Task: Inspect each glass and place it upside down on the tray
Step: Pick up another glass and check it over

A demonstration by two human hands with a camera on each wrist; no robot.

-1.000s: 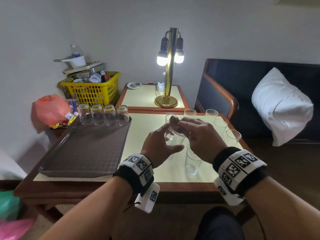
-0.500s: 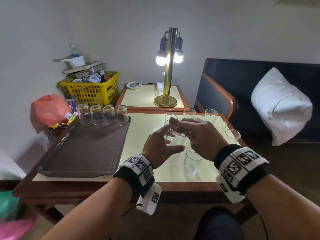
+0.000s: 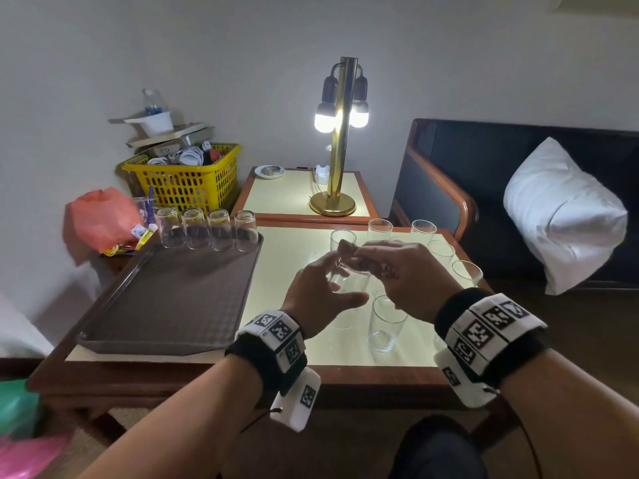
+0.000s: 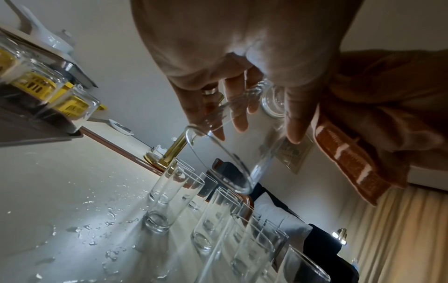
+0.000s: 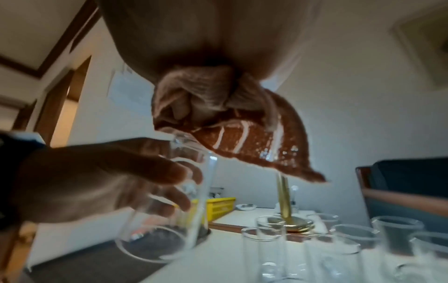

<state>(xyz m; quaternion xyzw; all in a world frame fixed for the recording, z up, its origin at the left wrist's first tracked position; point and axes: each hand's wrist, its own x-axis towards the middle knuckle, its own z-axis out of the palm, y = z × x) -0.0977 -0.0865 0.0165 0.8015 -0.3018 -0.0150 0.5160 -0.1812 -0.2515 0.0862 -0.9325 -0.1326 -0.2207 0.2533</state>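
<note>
Above the middle of the table my left hand (image 3: 332,288) holds a clear glass (image 3: 349,281) by its wall, tilted with the mouth low (image 4: 225,149). My right hand (image 3: 380,267) grips a bunched brown cloth (image 5: 254,137) against the glass's base end. The brown tray (image 3: 166,305) lies on the table's left half. Several glasses (image 3: 207,233) stand upside down in a row along its far edge. Several upright glasses (image 3: 383,323) stand on the table's right half, under and beyond my hands.
A lit brass lamp (image 3: 337,198) stands on a side table behind. A yellow basket (image 3: 183,181) and an orange bag (image 3: 100,219) sit at the back left. A dark sofa with a white pillow (image 3: 560,216) is on the right. Water drops (image 4: 97,229) dot the tabletop.
Almost nothing: both hands keep the glass and cloth above the table's middle, drifting only slightly.
</note>
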